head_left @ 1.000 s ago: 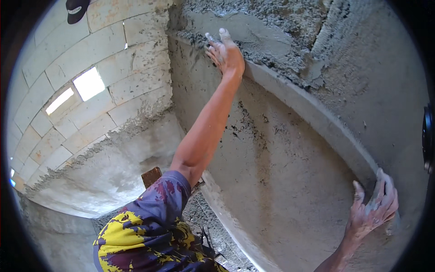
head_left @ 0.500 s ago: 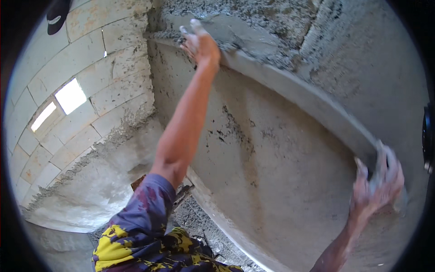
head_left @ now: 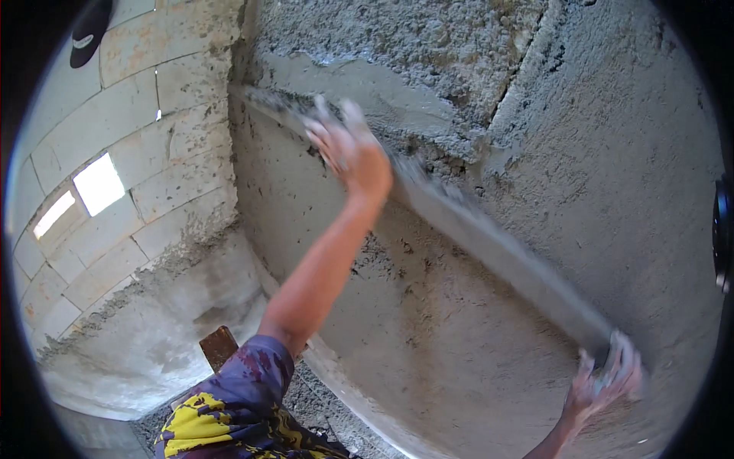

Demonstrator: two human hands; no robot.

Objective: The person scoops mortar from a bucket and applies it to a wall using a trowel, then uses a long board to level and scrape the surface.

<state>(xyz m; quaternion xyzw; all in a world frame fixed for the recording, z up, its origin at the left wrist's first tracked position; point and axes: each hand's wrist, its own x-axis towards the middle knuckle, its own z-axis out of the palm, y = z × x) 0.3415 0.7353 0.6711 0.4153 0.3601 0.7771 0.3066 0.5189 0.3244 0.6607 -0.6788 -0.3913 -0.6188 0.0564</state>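
A long, flat grey straightedge (head_left: 497,256) slants across the mortar-coated wall (head_left: 474,344), from the upper left corner down to the right. It is smeared with mortar and blurred by motion. My left hand (head_left: 355,157) grips it toward its upper end, fingers over the top edge and arm stretched out. Around its lower right end my right hand (head_left: 608,379) is closed, fingertips over the edge. Both hands are coated in grey mortar. Just above the left hand lies a smooth wet mortar patch (head_left: 367,88), with rough, pitted mortar (head_left: 428,38) beyond it.
On the left stands a pale block wall (head_left: 183,115) with two bright openings. A brown rectangular piece (head_left: 219,348) is beside my left sleeve. Below runs a pale curved edge (head_left: 344,379) with rubble-like grey material. A dark cap-like object (head_left: 90,34) shows at the top left.
Both hands have moved down the wall with the straightedge, its right end dropping more. More of the wet patch and rough mortar above it now shows. The view has shifted slightly.
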